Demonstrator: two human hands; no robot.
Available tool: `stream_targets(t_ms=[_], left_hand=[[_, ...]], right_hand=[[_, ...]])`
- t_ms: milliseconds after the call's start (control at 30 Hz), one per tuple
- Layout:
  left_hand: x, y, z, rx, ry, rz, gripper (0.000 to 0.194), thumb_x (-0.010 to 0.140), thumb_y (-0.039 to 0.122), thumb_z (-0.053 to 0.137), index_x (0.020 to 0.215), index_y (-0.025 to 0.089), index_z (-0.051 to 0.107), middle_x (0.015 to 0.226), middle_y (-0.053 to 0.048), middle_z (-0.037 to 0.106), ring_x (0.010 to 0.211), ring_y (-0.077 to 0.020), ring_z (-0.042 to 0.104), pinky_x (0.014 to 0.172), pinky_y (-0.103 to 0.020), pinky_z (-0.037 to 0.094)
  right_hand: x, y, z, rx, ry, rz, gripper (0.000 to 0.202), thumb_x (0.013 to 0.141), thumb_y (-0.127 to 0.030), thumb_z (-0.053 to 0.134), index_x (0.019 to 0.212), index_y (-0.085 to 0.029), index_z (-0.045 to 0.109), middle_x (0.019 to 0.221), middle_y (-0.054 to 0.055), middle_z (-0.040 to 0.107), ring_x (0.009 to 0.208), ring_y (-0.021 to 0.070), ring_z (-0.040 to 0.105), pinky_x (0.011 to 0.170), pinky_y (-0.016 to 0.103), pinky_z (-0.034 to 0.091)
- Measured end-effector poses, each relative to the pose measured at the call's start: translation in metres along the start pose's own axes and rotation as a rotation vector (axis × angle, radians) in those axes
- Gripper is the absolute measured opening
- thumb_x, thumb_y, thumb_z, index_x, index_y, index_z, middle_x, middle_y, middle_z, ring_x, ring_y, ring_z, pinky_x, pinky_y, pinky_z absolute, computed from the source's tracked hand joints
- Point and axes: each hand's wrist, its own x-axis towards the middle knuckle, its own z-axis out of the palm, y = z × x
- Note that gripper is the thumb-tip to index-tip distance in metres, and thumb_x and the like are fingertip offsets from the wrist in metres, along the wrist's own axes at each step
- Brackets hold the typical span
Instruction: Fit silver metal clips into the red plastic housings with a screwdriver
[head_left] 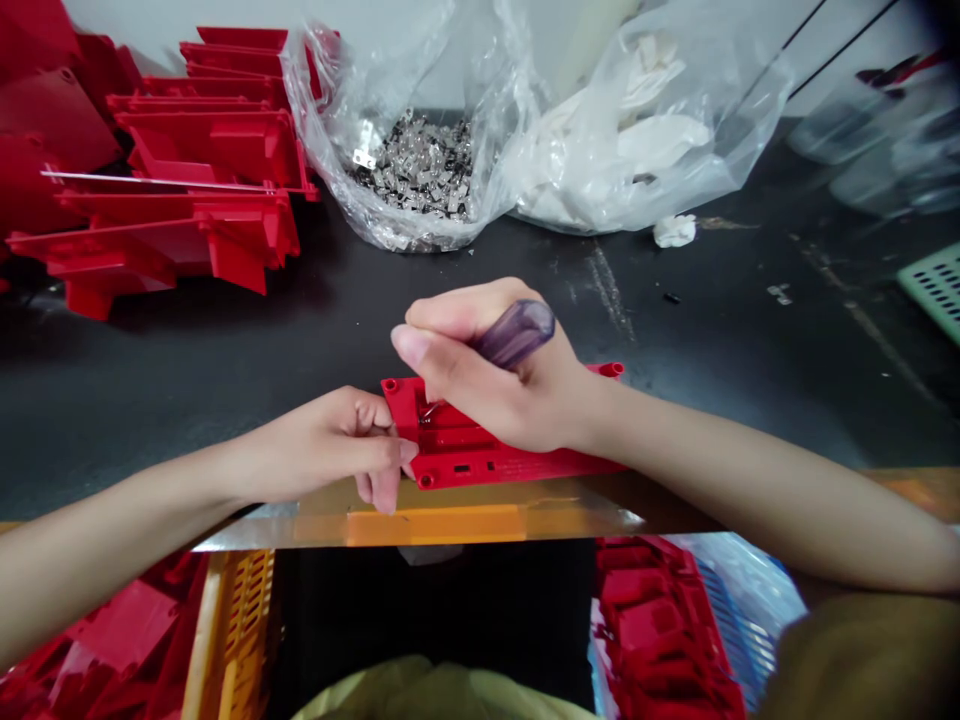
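Gripping a purple handle in the closed fingers of the right hand, above a red plastic part, with a thin bit of metal visible in the recess just below. Pinching the left end of the part between thumb and curled fingers of the left hand. Lying at the near edge of the black surface, partly covered by the right hand and forearm, with slots along the near side. Farther back, from left to right: stacked red parts, an open clear bag of small metal pieces, and a plastic bag with white contents. Below the edge: a yellow crate at left and more red parts at right.
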Motion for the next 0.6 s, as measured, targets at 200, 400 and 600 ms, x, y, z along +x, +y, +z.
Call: stream_targets(t_ms=[200,400,600], left_hand=[[0.0,0.001,0.001,-0.015,0.018,-0.033,0.028,0.082,0.033,0.063,0.061,0.015,0.062,0.057,0.002,0.068,0.053,-0.0083,0.06,0.056,-0.017,0.05],[0.0,-0.004,0.0,-0.031,0.011,-0.018,0.031,0.087,0.033,0.059,0.063,0.015,0.062,0.059,0.001,0.069,0.053,-0.0069,0.061,0.054,-0.015,0.048],[-0.001,-0.003,0.0,-0.02,-0.008,-0.008,0.029,0.087,0.033,0.058,0.064,0.015,0.061,0.06,0.001,0.069,0.054,-0.0077,0.062,0.056,-0.016,0.047]], right_hand=[[0.003,0.008,0.003,0.152,0.054,0.058,0.047,0.091,-0.032,0.055,0.049,-0.016,0.043,0.046,-0.006,0.038,0.044,0.003,0.033,0.044,0.019,0.03],[0.014,0.003,-0.011,0.354,0.411,0.292,0.049,0.085,-0.042,0.059,0.047,-0.018,0.043,0.044,-0.004,0.047,0.033,0.0044,0.041,0.031,0.019,0.03],[0.012,0.0,-0.009,0.223,0.321,0.163,0.041,0.087,-0.026,0.059,0.052,-0.018,0.038,0.046,-0.008,0.039,0.039,0.002,0.04,0.038,0.014,0.036]])
